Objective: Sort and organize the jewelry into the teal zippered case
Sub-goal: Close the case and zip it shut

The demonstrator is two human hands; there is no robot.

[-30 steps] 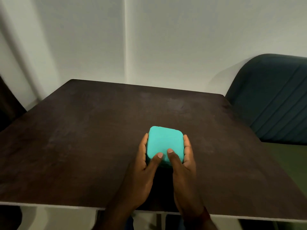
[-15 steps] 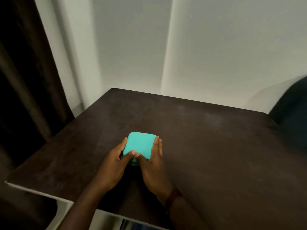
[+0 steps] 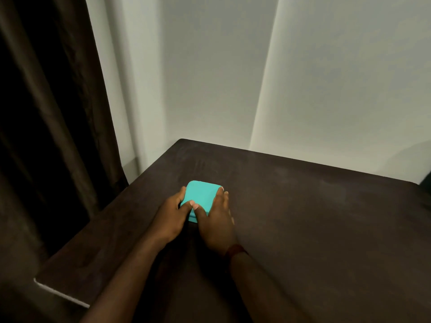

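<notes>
The teal case (image 3: 201,198) lies closed and flat on the dark table (image 3: 314,217), toward the table's left side and a little in from its left edge. Both hands clasp it. The left hand (image 3: 173,216) curls around the case's left side, fingers bent against the wall and thumb laid on the lid near the front edge. The right hand (image 3: 215,221) lies along the right side, fingers stretched nearly straight past the far corner, thumb on the lid with its tip touching the left thumb. A dark band (image 3: 234,250) circles the right wrist. Bare tabletop spreads wide to the right and behind the case. A dark curtain (image 3: 46,113) hangs beyond the left edge, and a pale wall (image 3: 233,78) stands behind.
</notes>
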